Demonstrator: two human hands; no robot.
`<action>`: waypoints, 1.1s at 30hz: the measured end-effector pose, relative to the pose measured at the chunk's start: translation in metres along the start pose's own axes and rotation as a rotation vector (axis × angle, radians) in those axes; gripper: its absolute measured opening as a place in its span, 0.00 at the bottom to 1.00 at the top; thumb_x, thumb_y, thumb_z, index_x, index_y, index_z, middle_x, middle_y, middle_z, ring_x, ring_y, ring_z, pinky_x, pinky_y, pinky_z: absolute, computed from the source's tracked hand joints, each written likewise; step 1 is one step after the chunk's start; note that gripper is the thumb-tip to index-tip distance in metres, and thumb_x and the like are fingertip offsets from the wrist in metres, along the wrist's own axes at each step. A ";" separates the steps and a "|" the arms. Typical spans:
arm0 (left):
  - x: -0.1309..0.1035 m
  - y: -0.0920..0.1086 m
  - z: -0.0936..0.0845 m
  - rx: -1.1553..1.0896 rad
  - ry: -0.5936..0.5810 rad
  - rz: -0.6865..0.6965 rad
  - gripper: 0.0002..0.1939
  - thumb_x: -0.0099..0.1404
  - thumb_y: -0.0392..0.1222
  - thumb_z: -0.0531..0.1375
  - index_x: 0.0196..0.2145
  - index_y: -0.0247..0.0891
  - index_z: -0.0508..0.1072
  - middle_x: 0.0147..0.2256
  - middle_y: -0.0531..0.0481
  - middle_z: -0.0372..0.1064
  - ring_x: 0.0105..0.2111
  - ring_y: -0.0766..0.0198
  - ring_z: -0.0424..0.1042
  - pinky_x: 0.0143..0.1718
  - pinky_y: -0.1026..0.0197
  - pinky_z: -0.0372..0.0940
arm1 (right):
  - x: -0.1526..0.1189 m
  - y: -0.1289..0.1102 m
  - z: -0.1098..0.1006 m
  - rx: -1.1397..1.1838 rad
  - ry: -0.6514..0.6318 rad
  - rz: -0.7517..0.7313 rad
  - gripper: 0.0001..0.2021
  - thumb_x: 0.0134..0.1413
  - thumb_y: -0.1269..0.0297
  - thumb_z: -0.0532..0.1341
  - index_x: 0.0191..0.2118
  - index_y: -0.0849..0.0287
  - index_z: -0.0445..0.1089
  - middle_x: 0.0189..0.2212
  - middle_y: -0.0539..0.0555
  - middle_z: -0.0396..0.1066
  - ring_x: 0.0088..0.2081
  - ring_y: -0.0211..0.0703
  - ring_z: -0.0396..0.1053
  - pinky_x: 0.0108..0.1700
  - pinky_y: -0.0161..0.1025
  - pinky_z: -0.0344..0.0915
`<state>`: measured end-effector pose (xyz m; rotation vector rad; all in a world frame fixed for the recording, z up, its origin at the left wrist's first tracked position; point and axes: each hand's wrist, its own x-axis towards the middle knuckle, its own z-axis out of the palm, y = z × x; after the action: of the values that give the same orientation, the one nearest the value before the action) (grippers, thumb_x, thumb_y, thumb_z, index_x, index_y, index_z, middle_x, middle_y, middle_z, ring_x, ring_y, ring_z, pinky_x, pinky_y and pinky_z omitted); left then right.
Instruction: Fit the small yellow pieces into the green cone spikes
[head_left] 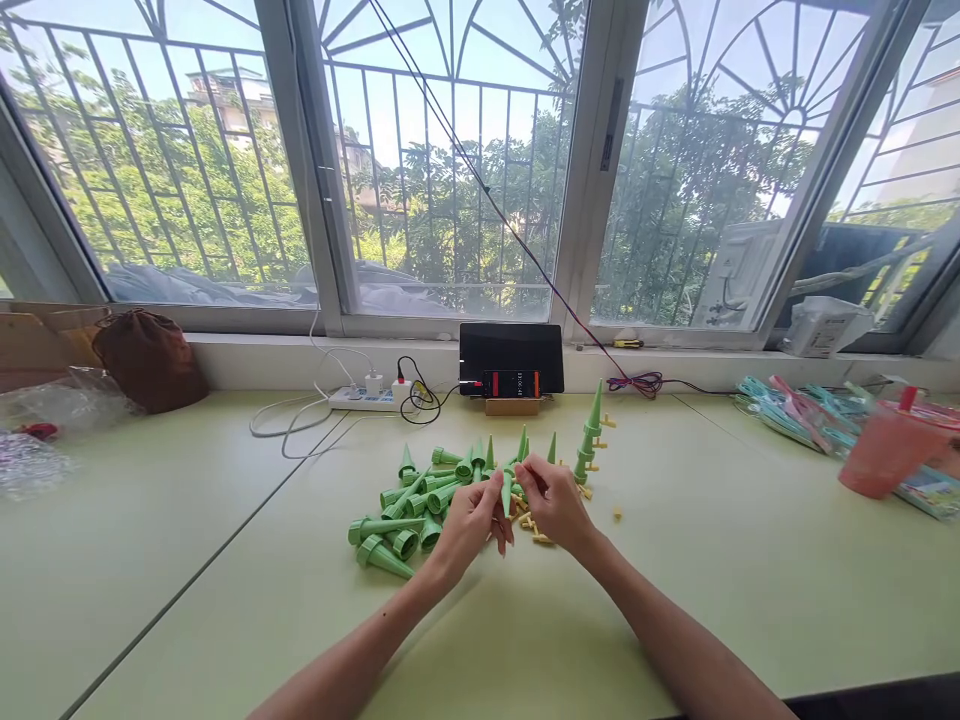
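Between my two hands is a green plastic watering spike (507, 493), its tip pointing down. My left hand (466, 525) is closed on the spike, thumb and forefinger pinching it. My right hand (561, 505) is also closed, its fingertips pinched together at the spike's upper end; whatever they hold is hidden. To the left lies a heap of green spikes (390, 558), some showing open ends. Small yellow T-shaped pieces (544, 539) are scattered under and beside my right hand. Behind it rises a stack of green spikes (589, 440) with yellow pieces sticking out sideways.
A phone (513, 384) leans before a dark tablet (511, 345) at the table's back. Left of them lies a power strip (352, 399) with cables. A brown pouch (150, 360) stands far left. On the right are a pink cup (874, 455) and turquoise packets (784, 412).
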<state>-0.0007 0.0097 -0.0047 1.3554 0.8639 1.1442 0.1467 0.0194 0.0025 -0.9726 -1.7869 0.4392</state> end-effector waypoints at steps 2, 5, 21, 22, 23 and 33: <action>-0.001 0.000 0.001 0.015 -0.013 -0.002 0.28 0.61 0.64 0.54 0.22 0.33 0.67 0.14 0.51 0.63 0.12 0.66 0.66 0.11 0.67 0.60 | 0.000 0.001 0.001 0.010 -0.012 -0.005 0.16 0.63 0.58 0.51 0.24 0.58 0.55 0.18 0.45 0.53 0.21 0.33 0.50 0.25 0.33 0.48; -0.002 0.000 0.000 0.040 -0.015 0.008 0.27 0.61 0.62 0.55 0.22 0.33 0.66 0.14 0.51 0.64 0.12 0.66 0.65 0.11 0.67 0.60 | 0.000 0.000 0.000 0.029 -0.018 -0.002 0.16 0.63 0.58 0.51 0.24 0.58 0.54 0.18 0.45 0.52 0.21 0.33 0.49 0.25 0.33 0.48; -0.004 -0.003 -0.005 0.186 -0.036 0.118 0.21 0.63 0.56 0.56 0.25 0.35 0.65 0.15 0.54 0.65 0.12 0.69 0.64 0.12 0.70 0.56 | 0.001 -0.002 -0.004 0.108 -0.029 0.084 0.18 0.62 0.55 0.52 0.23 0.57 0.52 0.17 0.44 0.49 0.21 0.33 0.47 0.23 0.33 0.47; -0.004 -0.002 -0.005 0.192 -0.033 0.123 0.20 0.63 0.56 0.56 0.25 0.35 0.64 0.15 0.54 0.64 0.12 0.69 0.64 0.12 0.70 0.56 | 0.001 -0.002 -0.004 0.111 -0.030 0.091 0.18 0.62 0.54 0.52 0.23 0.57 0.52 0.17 0.44 0.49 0.21 0.33 0.47 0.23 0.33 0.46; -0.005 -0.002 -0.005 0.195 -0.032 0.126 0.20 0.62 0.56 0.57 0.25 0.35 0.64 0.15 0.55 0.63 0.13 0.69 0.65 0.12 0.70 0.56 | 0.002 -0.002 -0.004 0.113 -0.032 0.097 0.19 0.62 0.54 0.52 0.23 0.57 0.52 0.17 0.44 0.49 0.20 0.33 0.47 0.23 0.33 0.46; -0.005 0.000 -0.004 0.243 -0.052 0.179 0.18 0.59 0.54 0.61 0.31 0.33 0.71 0.30 0.52 0.63 0.18 0.69 0.70 0.11 0.70 0.59 | 0.004 0.001 -0.004 0.138 -0.046 0.133 0.19 0.62 0.52 0.51 0.23 0.57 0.54 0.16 0.44 0.51 0.20 0.34 0.49 0.23 0.33 0.48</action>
<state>-0.0058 0.0057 -0.0054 1.6828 0.8789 1.1618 0.1500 0.0225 0.0062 -0.9937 -1.7143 0.6649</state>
